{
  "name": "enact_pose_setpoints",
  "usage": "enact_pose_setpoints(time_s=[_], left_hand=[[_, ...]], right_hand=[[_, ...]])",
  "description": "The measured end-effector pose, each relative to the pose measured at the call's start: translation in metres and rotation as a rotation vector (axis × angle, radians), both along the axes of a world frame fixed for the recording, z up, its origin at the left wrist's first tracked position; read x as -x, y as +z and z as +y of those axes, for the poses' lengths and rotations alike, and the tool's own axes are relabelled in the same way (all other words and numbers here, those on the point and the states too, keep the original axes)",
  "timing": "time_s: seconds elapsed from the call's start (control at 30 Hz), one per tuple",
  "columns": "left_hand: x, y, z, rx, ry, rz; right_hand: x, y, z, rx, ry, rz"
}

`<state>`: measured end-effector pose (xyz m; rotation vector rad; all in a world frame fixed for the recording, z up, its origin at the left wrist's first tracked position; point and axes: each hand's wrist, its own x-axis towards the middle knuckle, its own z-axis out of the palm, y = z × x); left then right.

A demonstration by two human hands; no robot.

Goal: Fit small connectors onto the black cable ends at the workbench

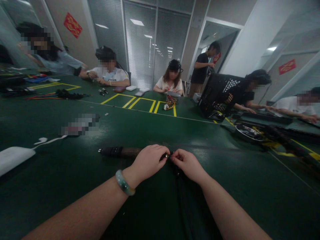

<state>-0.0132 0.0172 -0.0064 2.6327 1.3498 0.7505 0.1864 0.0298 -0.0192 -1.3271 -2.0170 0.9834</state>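
two hands: both bare, meeting at the middle of the green tabletop [140,123], close in front of the wearer.
left hand [150,160]: fingers pinched on a small dark piece [166,156], a tiny shiny spot showing on it.
right hand [188,165]: fingers pinched at the right end of that same piece, fingertips pretty much up against the left ones.
small dark piece: held between both hands; too small and shadowed to say what it is, tbh.
dark rod [120,152]: lying just left of the left hand, silvery tip pointing left, other end hidden behind the hand.
wrist: a pale green bangle [124,182] on the left one.
left side: white box [16,160] with a white cord [51,141] running to a blurred-out item [81,126].
far side: yellow tape lines [142,99], plus a grey metal box [173,95] with colored wires [170,104] spilling out.
right side: big black case [217,95] standing up, round metal-rimmed dish [250,132] nearer the wearer.
other people: several seated around the tabletop, one person in black [200,66] standing near the doorway.
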Motion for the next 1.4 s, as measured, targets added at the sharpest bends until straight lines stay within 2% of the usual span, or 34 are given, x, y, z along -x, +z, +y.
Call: enact_pose_setpoints(time_s=[0.4, 0.83, 1.1, 1.4], left_hand=[[0.0005, 0.0027, -0.0010, -0.001, -0.039, -0.013], [0.0012, 0.0009, 0.0000, -0.001, -0.017, -0.006], [0.0005, 0.0007, 0.0004, 0.000, 0.009, -0.003], [0.0004, -0.0002, 0.0001, -0.004, -0.002, 0.017]], right_hand=[[-0.0047, 0.0019, -0.0006, -0.002, 0.012, -0.056], [-0.0001, 0.0000, -0.0017, 0.031, -0.013, 0.007], [-0.0022, -0.0036, -0.0002, -0.010, -0.024, 0.009], [-0.0006, -0.0036, -0.0001, 0.044, 0.001, 0.011]])
